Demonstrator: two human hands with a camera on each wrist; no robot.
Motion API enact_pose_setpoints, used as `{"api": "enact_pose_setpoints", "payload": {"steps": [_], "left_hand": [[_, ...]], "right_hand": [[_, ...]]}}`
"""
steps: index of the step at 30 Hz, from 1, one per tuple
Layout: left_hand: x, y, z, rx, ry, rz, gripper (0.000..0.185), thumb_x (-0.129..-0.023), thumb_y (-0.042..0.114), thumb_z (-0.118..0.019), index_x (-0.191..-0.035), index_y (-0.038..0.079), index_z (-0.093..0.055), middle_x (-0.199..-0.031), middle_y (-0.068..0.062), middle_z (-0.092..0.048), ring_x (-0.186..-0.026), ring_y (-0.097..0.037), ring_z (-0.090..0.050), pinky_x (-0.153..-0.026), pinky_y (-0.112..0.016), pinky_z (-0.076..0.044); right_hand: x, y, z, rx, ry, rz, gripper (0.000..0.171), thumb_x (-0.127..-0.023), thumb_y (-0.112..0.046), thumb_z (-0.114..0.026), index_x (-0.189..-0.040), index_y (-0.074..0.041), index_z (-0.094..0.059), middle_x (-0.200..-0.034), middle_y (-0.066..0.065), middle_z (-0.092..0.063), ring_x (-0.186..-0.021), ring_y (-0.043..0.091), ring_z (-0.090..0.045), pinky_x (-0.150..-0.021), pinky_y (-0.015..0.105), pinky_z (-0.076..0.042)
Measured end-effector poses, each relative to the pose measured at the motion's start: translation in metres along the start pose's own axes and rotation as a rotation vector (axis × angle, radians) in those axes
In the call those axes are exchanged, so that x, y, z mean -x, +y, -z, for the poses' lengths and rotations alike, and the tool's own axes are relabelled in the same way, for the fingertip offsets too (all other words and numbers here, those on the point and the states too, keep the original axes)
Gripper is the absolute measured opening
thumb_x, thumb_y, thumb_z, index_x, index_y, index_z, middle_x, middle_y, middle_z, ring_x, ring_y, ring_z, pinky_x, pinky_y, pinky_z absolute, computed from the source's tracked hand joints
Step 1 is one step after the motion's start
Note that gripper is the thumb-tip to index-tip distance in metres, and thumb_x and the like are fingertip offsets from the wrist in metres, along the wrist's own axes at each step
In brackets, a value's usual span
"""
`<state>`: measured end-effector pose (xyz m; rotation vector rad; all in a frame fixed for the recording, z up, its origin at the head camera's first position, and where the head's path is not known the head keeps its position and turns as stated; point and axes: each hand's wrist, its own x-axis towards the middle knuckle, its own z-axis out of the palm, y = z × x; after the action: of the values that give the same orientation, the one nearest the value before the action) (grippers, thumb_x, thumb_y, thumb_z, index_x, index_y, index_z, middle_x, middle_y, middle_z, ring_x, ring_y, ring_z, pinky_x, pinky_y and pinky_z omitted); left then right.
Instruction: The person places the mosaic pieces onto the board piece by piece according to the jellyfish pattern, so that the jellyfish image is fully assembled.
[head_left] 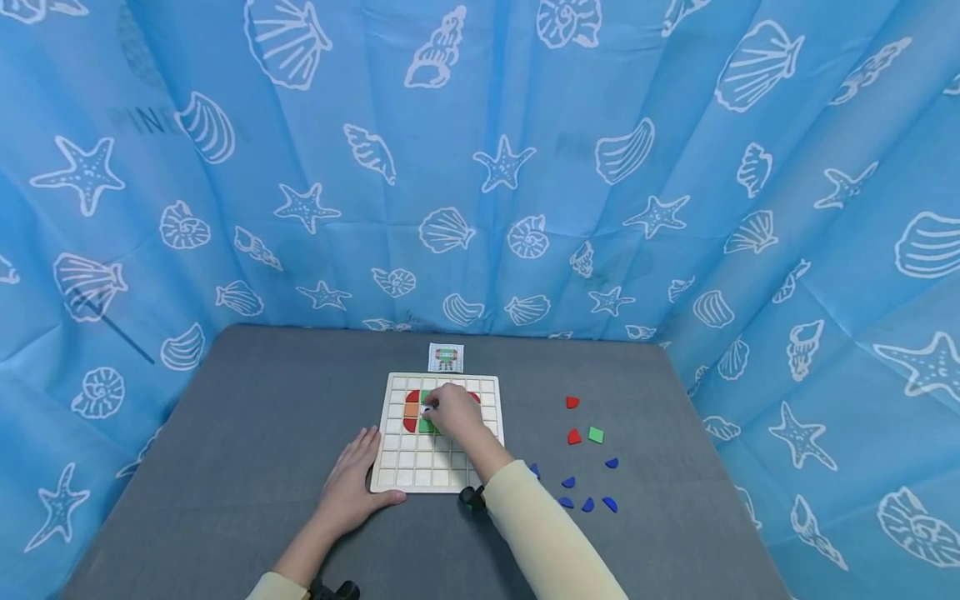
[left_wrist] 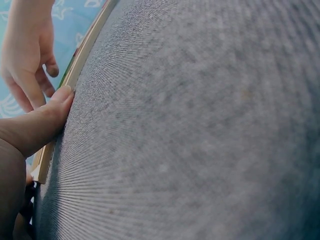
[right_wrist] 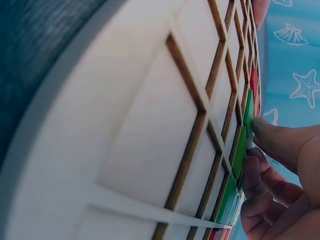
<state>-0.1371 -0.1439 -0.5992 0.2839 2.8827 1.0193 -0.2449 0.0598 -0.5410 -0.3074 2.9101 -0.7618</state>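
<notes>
A staged recording booth — seashell-print curtain [head_left: 525, 167] enclosing a grey table [head_left: 247, 433].

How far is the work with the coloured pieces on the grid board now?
Done: red, orange and green pieces already sit in the upper cells of the grid board. In hand: the right hand presses a green piece into a cell, while the left hand steadies the board's edge. Left: loose pieces lie on the table, and most cells are empty.

Hidden and hard-to-see bits

The right hand [head_left: 453, 414] covers some tiles in the grid board [head_left: 437, 467], so what its fingertips hold cannot be seen. The small picture card [head_left: 446, 357] is too tiny to read. In the left wrist view, the left hand [left_wrist: 30, 132] is cut off by the edge.
</notes>
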Motion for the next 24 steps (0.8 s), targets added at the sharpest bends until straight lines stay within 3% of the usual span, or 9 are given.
{"api": "enact_pose_setpoints", "payload": {"steps": [5, 14, 24], "left_hand": [[0.0, 0.0, 0.0, -0.005, -0.002, 0.0, 0.123, -0.07, 0.067, -0.081, -0.158, 0.0, -0.027, -0.166, -0.017, -0.026, -0.155, -0.037, -0.019, -0.124, -0.055, -0.021], [0.001, 0.002, 0.002, 0.006, 0.001, -0.006, 0.123, -0.07, 0.068, -0.08, -0.157, -0.002, -0.028, -0.165, -0.019, -0.026, -0.154, -0.039, -0.019, -0.123, -0.058, -0.02], [0.002, 0.004, 0.001, 0.006, 0.014, -0.026, 0.122, -0.07, 0.065, -0.081, -0.157, -0.003, -0.029, -0.165, -0.019, -0.027, -0.154, -0.039, -0.02, -0.124, -0.056, -0.021]], "right_hand": [[0.005, 0.002, 0.005, -0.032, 0.041, 0.041, 0.023, -0.092, -0.018, -0.075, -0.114, -0.017, -0.078, -0.104, -0.003, -0.075, -0.097, 0.015, -0.069, -0.078, 0.032, -0.058], [0.025, 0.006, 0.037, -0.021, 0.153, 0.097, 0.022, -0.092, -0.018, -0.074, -0.113, -0.014, -0.078, -0.099, -0.001, -0.074, -0.087, 0.016, -0.068, -0.067, 0.031, -0.055], [0.051, 0.033, 0.056, -0.042, 0.229, 0.049, 0.023, -0.091, -0.02, -0.077, -0.114, -0.016, -0.077, -0.1, -0.002, -0.073, -0.079, 0.01, -0.062, -0.064, 0.028, -0.053]]}}
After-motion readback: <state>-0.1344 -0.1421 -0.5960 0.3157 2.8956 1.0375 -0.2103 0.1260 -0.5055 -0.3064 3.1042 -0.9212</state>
